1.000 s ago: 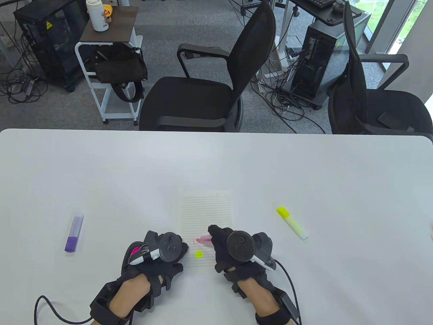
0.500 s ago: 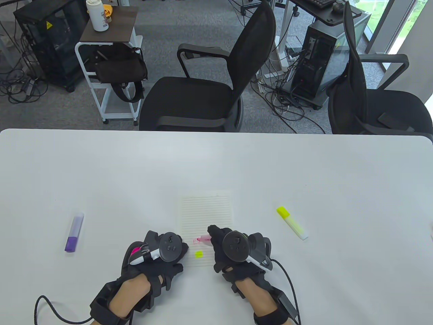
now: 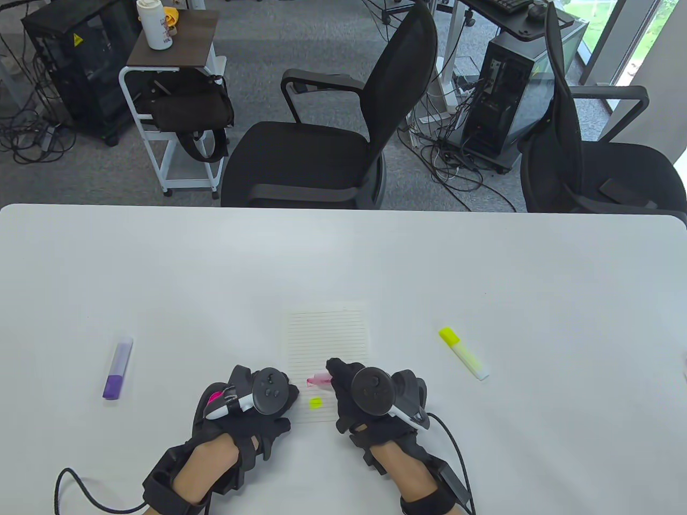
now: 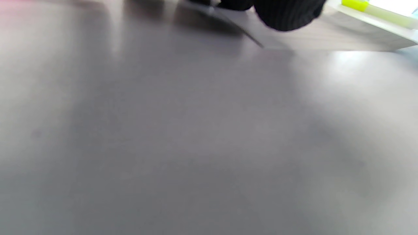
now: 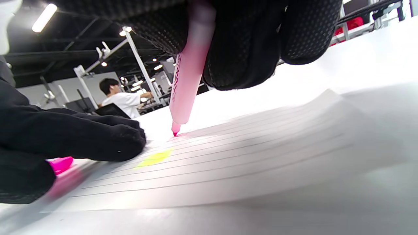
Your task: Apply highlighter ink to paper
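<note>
A lined paper lies on the white table. My right hand grips a pink highlighter, whose tip touches the paper's lower part; the right wrist view shows the pen slanted down onto the sheet. A yellow ink spot sits just below the tip. My left hand rests at the paper's left edge and holds the pink cap, which also shows in the right wrist view. Pink ink marks lie under the tip, partly hidden.
A capped yellow highlighter lies to the right of the paper. A purple highlighter lies far to the left. Office chairs stand beyond the table's far edge. The left wrist view is blurred table surface.
My right hand has shifted slightly left, dragging the pink tip leftward on the paper. My left hand has not moved.
</note>
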